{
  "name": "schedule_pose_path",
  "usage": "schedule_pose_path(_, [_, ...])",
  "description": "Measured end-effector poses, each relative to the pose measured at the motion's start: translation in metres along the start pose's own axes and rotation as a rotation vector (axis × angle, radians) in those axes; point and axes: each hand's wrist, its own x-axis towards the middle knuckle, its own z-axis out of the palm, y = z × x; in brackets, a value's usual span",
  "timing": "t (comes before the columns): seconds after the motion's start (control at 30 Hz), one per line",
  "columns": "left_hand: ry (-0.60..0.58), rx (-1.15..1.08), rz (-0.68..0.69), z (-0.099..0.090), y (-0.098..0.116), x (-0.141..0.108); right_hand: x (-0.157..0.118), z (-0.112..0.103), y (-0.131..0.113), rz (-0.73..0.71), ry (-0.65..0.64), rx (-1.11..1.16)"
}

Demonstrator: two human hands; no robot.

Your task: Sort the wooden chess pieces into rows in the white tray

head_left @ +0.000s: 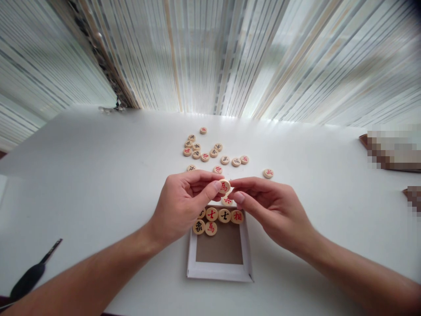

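Left hand (176, 204) pinches a disc (225, 187), red 馬, near the open box's (219, 271) far end. Right hand (279, 208) half-spread beside it; contact unclear. Boxed, visible: six, reading red 士, 相, 馬; black 士, 象; one partly hidden. Loose discs (268, 173) on table (115, 184): over a dozen.

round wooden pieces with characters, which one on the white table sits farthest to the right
The red-marked round wooden piece, lying alone just beyond the right hand; no other on the white table lies as far right.
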Motion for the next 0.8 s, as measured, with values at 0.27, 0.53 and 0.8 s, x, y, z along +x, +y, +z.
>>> schedule_pose_path(0.27, [-0.018,0.032,0.002,0.0032,0.0005,-0.0044,0.0036,0.0012,-0.0027,0.071,-0.021,0.166])
schedule_pose_path(0.53, [-0.060,-0.032,-0.029,0.0036,0.0043,-0.0043,0.0053,0.0008,-0.0082,0.126,-0.018,0.241])
schedule_pose_path(0.8, [-0.100,-0.088,-0.036,0.0043,0.0037,-0.0052,0.0065,-0.0005,-0.0098,0.196,-0.025,0.313])
